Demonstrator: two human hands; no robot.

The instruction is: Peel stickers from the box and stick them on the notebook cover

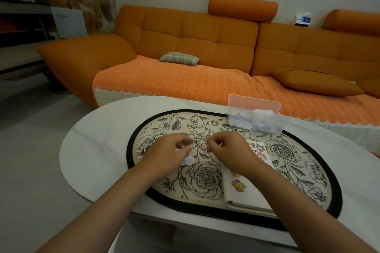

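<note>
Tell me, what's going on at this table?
A person is decorating a notebook with stickers. The left hand and right hand both pinch a cartoon sticker between them over the floral mat, apparently peeling it from its backing. The notebook lies under the right forearm, with a few stuck stickers already on its cover. The clear box sits open at the mat's far edge, and white paper scraps lie by the left hand.

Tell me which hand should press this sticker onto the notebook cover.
Right, probably. Both hands pinch the sticker, but the right hand sits at the edge of the notebook, while the left hand is farther off over the mat.
</note>
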